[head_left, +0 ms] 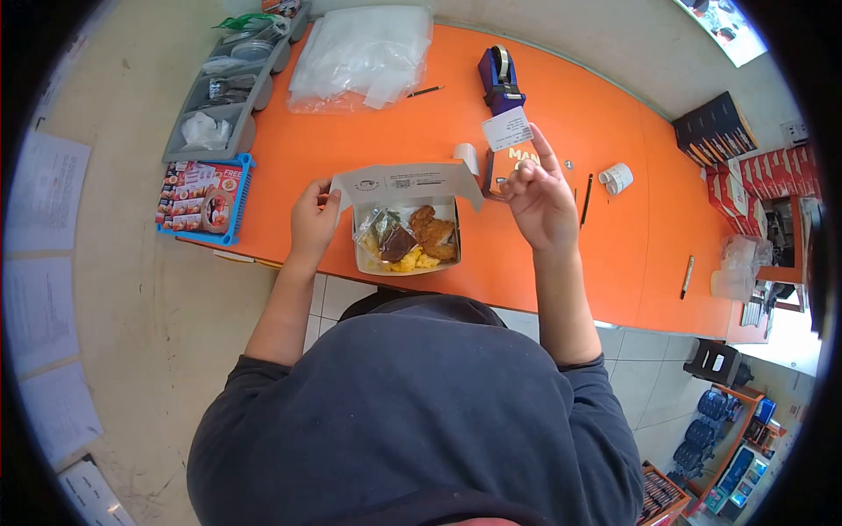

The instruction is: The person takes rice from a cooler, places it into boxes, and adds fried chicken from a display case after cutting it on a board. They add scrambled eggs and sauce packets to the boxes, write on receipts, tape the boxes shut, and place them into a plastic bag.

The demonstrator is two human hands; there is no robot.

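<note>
An open cardboard food box (409,270) stands near the front edge of the orange table. Inside lie fried chicken (434,235), yellow food (412,260) and a clear plastic packet (384,235) with green and dark red contents. My left hand (314,219) is closed on the left side of the raised box lid (403,181). A small white printed label (507,130) is at a fingertip of my right hand (539,197), which is raised right of the box with its other fingers curled. Behind that hand, an orange-brown box (500,173) is partly hidden.
A purple tape dispenser (501,81) and plastic bags (361,57) stand at the back. At left are a grey compartment tray (239,114) and a blue basket (237,215). Paper rolls (616,179), a black pen (586,200) and a marker (688,277) lie to the right.
</note>
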